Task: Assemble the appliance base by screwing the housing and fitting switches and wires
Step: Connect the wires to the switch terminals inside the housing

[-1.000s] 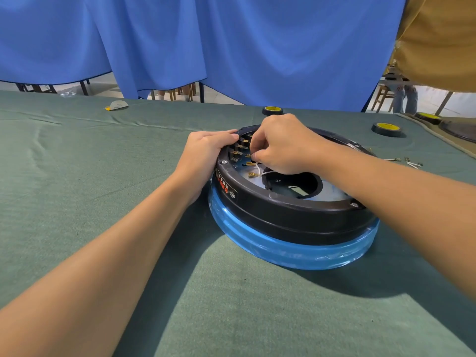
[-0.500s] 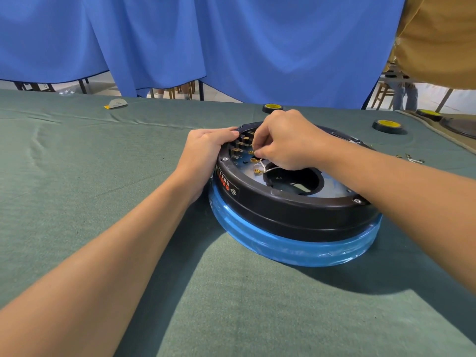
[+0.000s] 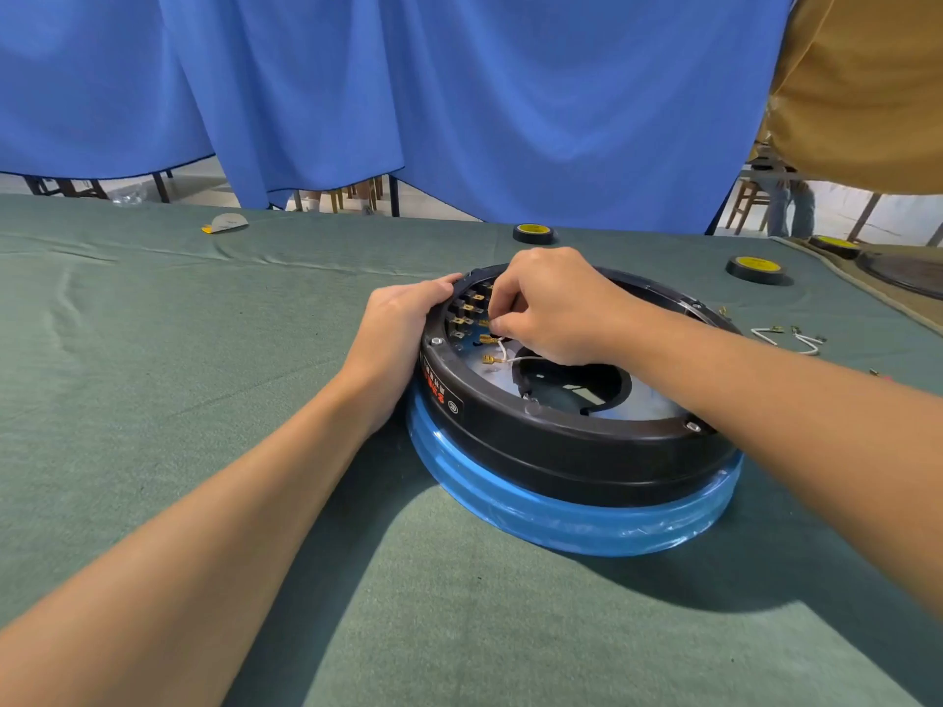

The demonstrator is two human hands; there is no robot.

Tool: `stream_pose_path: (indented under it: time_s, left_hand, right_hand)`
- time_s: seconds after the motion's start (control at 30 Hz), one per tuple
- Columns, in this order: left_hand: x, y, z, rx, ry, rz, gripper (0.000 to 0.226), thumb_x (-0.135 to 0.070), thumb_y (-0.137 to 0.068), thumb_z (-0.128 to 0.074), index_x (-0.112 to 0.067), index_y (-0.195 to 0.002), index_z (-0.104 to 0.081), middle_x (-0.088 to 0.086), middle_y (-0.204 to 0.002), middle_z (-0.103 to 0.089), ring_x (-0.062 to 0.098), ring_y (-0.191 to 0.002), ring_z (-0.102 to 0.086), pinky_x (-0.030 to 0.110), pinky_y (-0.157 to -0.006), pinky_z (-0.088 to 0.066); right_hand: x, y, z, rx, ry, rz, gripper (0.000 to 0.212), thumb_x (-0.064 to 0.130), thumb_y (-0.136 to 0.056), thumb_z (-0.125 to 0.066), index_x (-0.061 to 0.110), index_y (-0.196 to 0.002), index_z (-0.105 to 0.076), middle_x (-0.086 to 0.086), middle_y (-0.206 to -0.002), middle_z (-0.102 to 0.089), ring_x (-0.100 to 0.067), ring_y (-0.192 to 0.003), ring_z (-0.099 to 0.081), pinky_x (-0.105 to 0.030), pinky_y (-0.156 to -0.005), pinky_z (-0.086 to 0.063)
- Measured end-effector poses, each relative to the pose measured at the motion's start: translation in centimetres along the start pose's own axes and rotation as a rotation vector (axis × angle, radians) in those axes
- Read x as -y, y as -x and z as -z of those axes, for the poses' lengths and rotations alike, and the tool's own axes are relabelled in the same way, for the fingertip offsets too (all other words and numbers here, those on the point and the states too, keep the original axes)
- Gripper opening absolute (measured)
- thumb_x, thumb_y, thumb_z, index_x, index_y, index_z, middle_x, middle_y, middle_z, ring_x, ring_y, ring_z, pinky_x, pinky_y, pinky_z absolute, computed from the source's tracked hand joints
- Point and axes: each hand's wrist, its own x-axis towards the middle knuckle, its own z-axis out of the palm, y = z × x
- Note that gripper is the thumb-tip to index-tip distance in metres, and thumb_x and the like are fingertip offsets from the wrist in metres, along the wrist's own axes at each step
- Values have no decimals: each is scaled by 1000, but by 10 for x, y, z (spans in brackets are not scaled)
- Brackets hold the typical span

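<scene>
Appliance base — black ring on blue-wrapped skirt, centre of green table. Left hand grips its rim at 9 o'clock; right hand, inside at 10 o'clock — fingers pinch a white wire.

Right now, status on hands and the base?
Left hand holds the black housing rim. Right hand pinches a brass terminal at the switch tabs. Nothing in the way; spare wires lie off to the right.
</scene>
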Motion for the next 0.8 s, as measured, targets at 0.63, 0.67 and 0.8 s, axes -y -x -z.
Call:
stream_pose_path:
  time_s: [0.63, 0.67, 0.8]
  left_hand:
    - [4, 1, 0, 11, 19, -18, 30, -12, -96, -46, -16, -92, -75, 14, -87, -73, 25, -81, -68, 44, -90, -51]
    - [4, 1, -1, 9, 16, -18, 30, -12, -97, -45, -16, -93, -75, 15, -88, -73, 25, -82, -67, 42, -89, -51]
    - [2, 2, -1, 7, 8, -15, 32, -12, -97, -45, -18, -90, -75, 12, -87, -74, 23, -81, -68, 40, -87, -51]
  right_hand:
    - [8, -1, -7, -96, 22, -91, 10, 23, -87, -72, 14, -85, -71, 0, -111, -33, -22, -119, -26, -36, -95, -39]
    - [7, -1, -7, -100, 20, -93, 10, 24, -87, -72, 14, -86, -71, 0, -111, -33, -23, -119, -26, -36, -95, -39]
    - [7, -3, -7, -99, 13, -96, 10, 22, -86, -72, 12, -87, -72, 0, -111, -32, -23, -119, -25, -31, -95, -35]
